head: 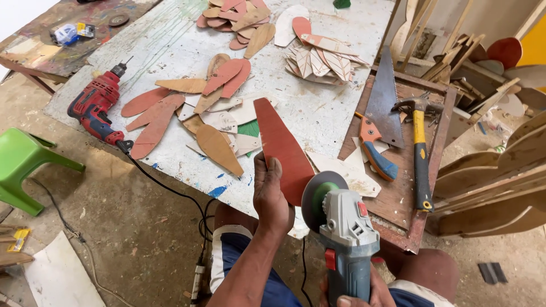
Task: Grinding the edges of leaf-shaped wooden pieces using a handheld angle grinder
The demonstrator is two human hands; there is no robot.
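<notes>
My left hand [271,196] grips the lower end of a long reddish-brown leaf-shaped wooden piece [281,145], held upright over the table's near edge. My right hand [364,295], mostly hidden at the bottom of the view, holds the body of a grey angle grinder [346,236]. The grinder's disc [318,196] sits right against the lower right edge of the wooden piece.
A white paint-stained table [318,108] carries several leaf-shaped wood cutouts [187,113] and a red power drill [96,105] with a black cord. A brown board to the right holds a handsaw [385,102], pruning shears [375,150] and a hammer [420,148]. A green plastic stool [23,165] stands left.
</notes>
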